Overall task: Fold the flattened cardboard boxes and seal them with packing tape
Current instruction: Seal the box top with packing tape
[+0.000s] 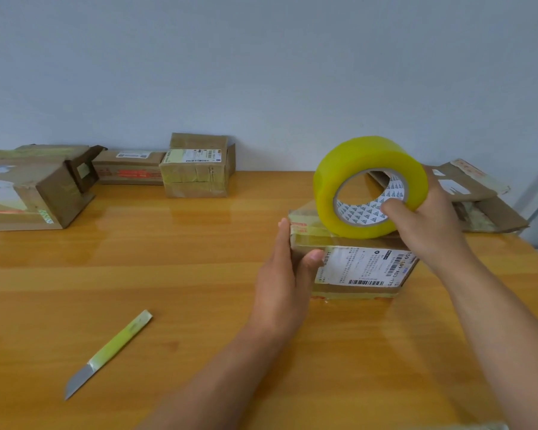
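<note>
Tape roll in right hand atop box, left hand gripping its side, label code partly readable: "A03-170".

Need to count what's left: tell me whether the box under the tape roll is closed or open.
Closed. The box has its top flaps down flat, with the tape roll resting on them.

- left hand grips left end of small cardboard box on wooden table, thumb on label face
- right hand holds yellow packing tape roll on box top, thumb in core
- knife lies left, apart
- four boxes along wall, flattened cardboard at right
</note>
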Motion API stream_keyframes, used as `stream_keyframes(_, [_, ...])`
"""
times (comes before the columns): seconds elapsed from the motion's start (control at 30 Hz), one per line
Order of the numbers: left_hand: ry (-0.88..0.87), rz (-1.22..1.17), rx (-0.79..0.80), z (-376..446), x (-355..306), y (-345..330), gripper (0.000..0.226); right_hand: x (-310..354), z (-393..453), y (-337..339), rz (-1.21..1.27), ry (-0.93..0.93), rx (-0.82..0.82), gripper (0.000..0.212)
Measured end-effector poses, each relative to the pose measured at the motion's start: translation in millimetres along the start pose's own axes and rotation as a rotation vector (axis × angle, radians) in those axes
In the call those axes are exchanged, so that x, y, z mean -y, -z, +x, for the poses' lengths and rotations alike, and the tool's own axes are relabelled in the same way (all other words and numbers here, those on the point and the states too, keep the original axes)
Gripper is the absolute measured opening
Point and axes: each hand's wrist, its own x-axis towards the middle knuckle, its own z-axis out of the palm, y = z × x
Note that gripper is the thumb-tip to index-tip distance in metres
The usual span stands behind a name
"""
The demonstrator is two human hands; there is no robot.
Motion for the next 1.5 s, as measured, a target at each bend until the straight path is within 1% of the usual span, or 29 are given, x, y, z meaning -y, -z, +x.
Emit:
stream_keyframes(0.07, [-0.013,0.019,-0.016,2.1,2.3,0.0,0.076,-2.9,1.6,3.8,-0.056,0.018,0.035,0.046])
stream_keyframes(0.13, [-0.006,0.034,-0.037,3.7,4.7,-0.7,0.070,-10.4,2.3,8.3,-0.080,0.018,0.092,0.046])
stream_keyframes(0.17, [0.001,0.035,-0.044,4.4,5.4,-1.4,0.068,-13.4,1.5,9.1,-0.071,0.001,0.126,0.051])
stream_keyframes(0.2, [0.003,0.041,-0.054,5.6,6.1,-2.0,0.068,-16.1,0.4,8.3,-0.046,-0.021,0.156,0.061])
stream_keyframes(0.23, [0.002,0.046,-0.062,7.4,7.1,-2.3,0.067,-18.2,-1.4,6.3,-0.017,-0.035,0.171,0.070])
stream_keyframes(0.27, [-0.003,0.046,-0.070,8.9,6.9,-2.0,0.066,-20.6,-2.5,3.2,0.015,-0.037,0.167,0.076])
stream_keyframes(0.3, [-0.007,0.041,-0.083,10.8,7.8,-1.2,0.064,-21.5,-3.0,-0.9,0.044,-0.031,0.154,0.075])
stream_keyframes(0.47, [-0.003,0.005,-0.193,16.6,16.2,12.4,0.056,-8.8,-0.5,-29.1,0.203,-0.037,0.118,0.061])
stream_keyframes(0.53, [0.000,-0.029,-0.230,17.8,19.6,20.4,0.055,-4.3,0.4,-42.0,0.219,-0.045,0.118,0.061])
stream_keyframes(0.67, [0.053,-0.127,-0.204,18.1,20.2,29.5,0.064,-4.3,0.8,-54.8,0.203,-0.037,0.092,0.064])
stream_keyframes(0.73, [0.069,-0.106,-0.209,18.6,18.3,28.3,0.075,-5.7,-0.4,-55.2,0.231,-0.031,0.097,0.063])
stream_keyframes(0.77, [0.057,-0.085,-0.224,19.7,19.7,27.8,0.076,-6.5,-0.9,-55.1,0.243,-0.029,0.112,0.063])
stream_keyframes(0.87, [-0.011,-0.008,-0.255,21.2,23.3,27.2,0.067,-9.9,0.0,-54.4,0.235,-0.032,0.148,0.064])
stream_keyframes(1.0, [-0.082,0.013,-0.277,22.3,23.5,28.0,0.045,-12.8,-0.1,-54.3,0.280,-0.057,0.137,0.061])
stream_keyframes(1.07, [-0.094,0.023,-0.276,24.3,28.0,27.9,0.046,-15.3,-0.4,-53.9,0.350,-0.072,0.123,0.050])
stream_keyframes(1.13, [-0.097,0.069,-0.276,25.8,30.7,27.6,0.051,-19.3,1.2,-52.7,0.439,-0.076,0.053,0.038])
stream_keyframes(1.23, [-0.097,0.088,-0.276,25.9,27.9,26.4,0.055,-23.9,3.3,-52.4,0.485,-0.061,-0.064,0.041])
stream_keyframes(1.3, [-0.113,0.104,-0.279,25.3,26.9,26.2,0.057,-24.6,2.0,-54.9,0.446,-0.037,-0.073,0.040])
stream_keyframes(1.4, [-0.156,0.181,-0.277,26.9,29.4,28.5,0.060,-25.1,-1.5,-57.3,0.442,-0.017,-0.002,0.036])
stream_keyframes(1.5, [-0.216,0.265,-0.289,29.4,30.2,33.4,0.055,-22.8,-4.1,-57.1,0.437,-0.026,0.076,0.056])
